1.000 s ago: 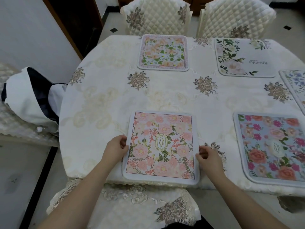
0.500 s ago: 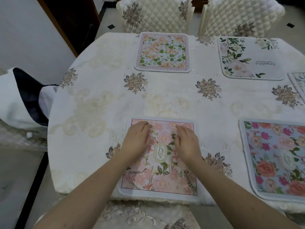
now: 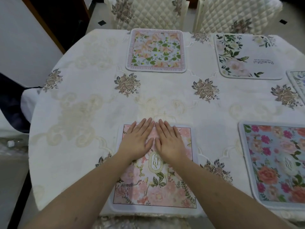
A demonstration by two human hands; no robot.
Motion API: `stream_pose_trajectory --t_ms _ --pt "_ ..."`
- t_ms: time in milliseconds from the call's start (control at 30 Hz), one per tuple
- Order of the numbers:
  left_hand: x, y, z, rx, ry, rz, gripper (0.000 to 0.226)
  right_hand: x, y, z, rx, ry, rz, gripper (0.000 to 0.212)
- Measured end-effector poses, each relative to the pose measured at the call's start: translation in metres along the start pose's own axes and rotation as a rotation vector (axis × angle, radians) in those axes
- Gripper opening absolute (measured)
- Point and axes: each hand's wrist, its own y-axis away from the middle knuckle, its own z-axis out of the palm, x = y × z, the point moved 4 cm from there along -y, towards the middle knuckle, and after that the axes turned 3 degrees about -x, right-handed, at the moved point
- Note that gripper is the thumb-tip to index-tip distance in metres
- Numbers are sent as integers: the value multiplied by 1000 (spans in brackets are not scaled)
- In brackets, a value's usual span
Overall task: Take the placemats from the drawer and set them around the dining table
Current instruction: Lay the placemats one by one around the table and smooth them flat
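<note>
A pink floral placemat [image 3: 155, 187] lies flat at the near edge of the dining table [image 3: 92, 103]. My left hand [image 3: 138, 139] and my right hand [image 3: 168, 141] press flat on its far half, side by side, fingers straight and reaching its far edge. A blue floral placemat [image 3: 277, 164] lies to the right. Across the table lie a peach-and-green placemat [image 3: 156, 50] and a white placemat with green leaves [image 3: 244, 58]. A corner of another placemat [image 3: 298, 81] shows at the right border.
The table wears a cream embroidered cloth. Two quilted chairs [image 3: 146, 12] [image 3: 236, 14] stand at the far side. A chair with a white and dark garment [image 3: 14, 100] stands at the left. A chair seat [image 3: 140, 223] sits under the near edge.
My hands left the pink placemat's side edges, moved onto its top, and slid forward to its far half with fingers flat. The view moved closer to the table.
</note>
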Motion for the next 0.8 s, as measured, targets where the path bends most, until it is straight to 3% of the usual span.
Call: stream_pose_trajectory --t_ms 367,633,733,800 --pt "-51 32 -6 -42 -12 -63 69 66 25 -15 15 51 183 62" --pt "-73 40 -14 -98 -106 15 73 79 30 -24 -52 74 176 59" --pt "-57 36 -22 -158 -152 -81 69 67 23 -33 -31 71 257 63" --pt "-27 38 -29 -96 -42 -180 60 38 21 -32 4 -60 350 58"
